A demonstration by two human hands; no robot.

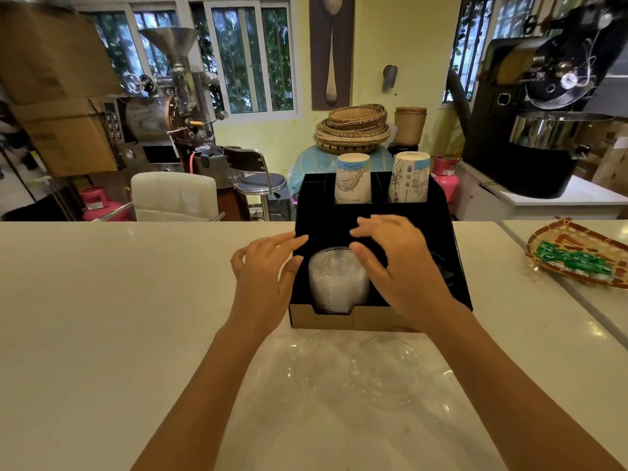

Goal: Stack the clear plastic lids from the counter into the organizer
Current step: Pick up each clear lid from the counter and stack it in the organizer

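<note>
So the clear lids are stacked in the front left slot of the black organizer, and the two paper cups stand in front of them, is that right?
Not quite. The head view shows the two printed paper cups behind the stack of clear plastic lids, in the back compartments of the black cardboard organizer. The lids do sit in its front left slot.

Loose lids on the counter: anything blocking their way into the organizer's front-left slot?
Nothing solid. The loose lids lie just before the organizer; only the right hand hovers over the lid stack there.
</note>
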